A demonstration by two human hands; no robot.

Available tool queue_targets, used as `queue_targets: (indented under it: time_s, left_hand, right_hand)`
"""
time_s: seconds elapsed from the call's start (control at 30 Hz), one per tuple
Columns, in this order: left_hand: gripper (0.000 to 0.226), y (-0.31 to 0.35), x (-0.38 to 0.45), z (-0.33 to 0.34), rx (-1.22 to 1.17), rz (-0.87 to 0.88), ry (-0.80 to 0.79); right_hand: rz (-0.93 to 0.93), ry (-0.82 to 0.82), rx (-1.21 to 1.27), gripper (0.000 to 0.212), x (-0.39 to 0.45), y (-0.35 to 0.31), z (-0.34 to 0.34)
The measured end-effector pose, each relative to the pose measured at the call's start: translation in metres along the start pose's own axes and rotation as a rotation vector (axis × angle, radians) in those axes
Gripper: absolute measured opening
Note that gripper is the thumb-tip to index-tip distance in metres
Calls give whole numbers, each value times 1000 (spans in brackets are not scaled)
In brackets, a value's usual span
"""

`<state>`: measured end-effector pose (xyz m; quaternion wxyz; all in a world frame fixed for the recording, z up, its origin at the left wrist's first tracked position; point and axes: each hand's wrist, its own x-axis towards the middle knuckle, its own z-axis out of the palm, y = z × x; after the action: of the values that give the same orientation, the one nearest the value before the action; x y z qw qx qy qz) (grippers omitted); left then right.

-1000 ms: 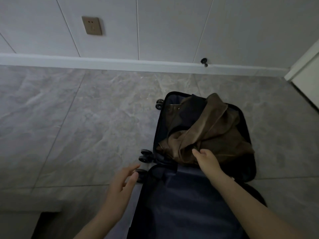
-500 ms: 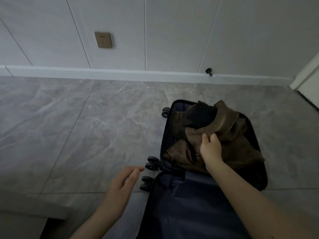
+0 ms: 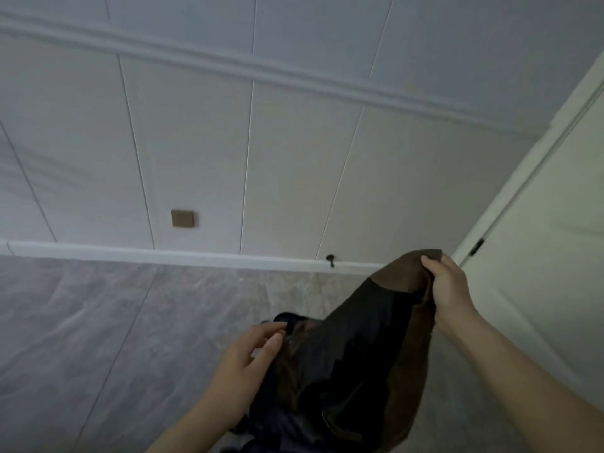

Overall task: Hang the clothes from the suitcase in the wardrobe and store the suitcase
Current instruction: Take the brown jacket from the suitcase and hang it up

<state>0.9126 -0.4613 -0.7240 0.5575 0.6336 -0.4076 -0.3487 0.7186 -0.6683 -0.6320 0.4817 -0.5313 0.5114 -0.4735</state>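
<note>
**Right hand lifts the brown garment by its top edge**

Gripping firmly, the right hand (image 3: 447,289) has its fingers curled over the top edge of the brown garment (image 3: 366,348), which hangs down in dark folds above the floor (image 3: 98,322). The left hand (image 3: 248,364) is beside the cloth with relaxed, spread fingers, and their tips are at its left edge. Under the garment a small dark part of the suitcase (image 3: 284,317) shows. Behind are the white panelled wall (image 3: 196,142), a brown socket plate (image 3: 183,218) and a door (image 3: 549,256) at the right.

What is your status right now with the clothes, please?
Right hand grips the brown garment, lifted clear above the suitcase. Left hand open, fingertips at the cloth's left edge. Nothing in the way.
</note>
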Motion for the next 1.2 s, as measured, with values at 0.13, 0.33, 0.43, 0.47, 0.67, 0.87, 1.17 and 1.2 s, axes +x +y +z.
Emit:
queue_targets:
  time_s: [0.13,0.33,0.43,0.47,0.67,0.87,1.17,1.2]
  left_hand:
    - [17,119,0,-15,69,85,-6]
    - [23,296,-12,-35,203,250,8]
    - [31,385,-20,-45,252,361,23]
    - [33,420,-26,-49,266,393,25]
    - [76,543,-59,-61,422,455,-50]
    - [83,579,-105,-36,512,559,-273]
    - [27,642,-176,-63,172,720,-86]
    - [27,653,-181,-75,145,743,-21]
  right_hand:
    - [-72,-50,43,25,-17,-132,-31]
    - [-234,-71,72,13,-53,-328,-55]
    - [-326,-150,53,16,-77,-423,-67]
    - [-357,-164,45,12,-87,-458,-73]
    - [-521,-184,31,9,-165,-609,-107]
    - [-609,-144,32,57,-269,-700,-144]
    - [-667,-97,-119,22,-393,-763,-189]
    - [-674,-84,-154,24,-406,-770,-193]
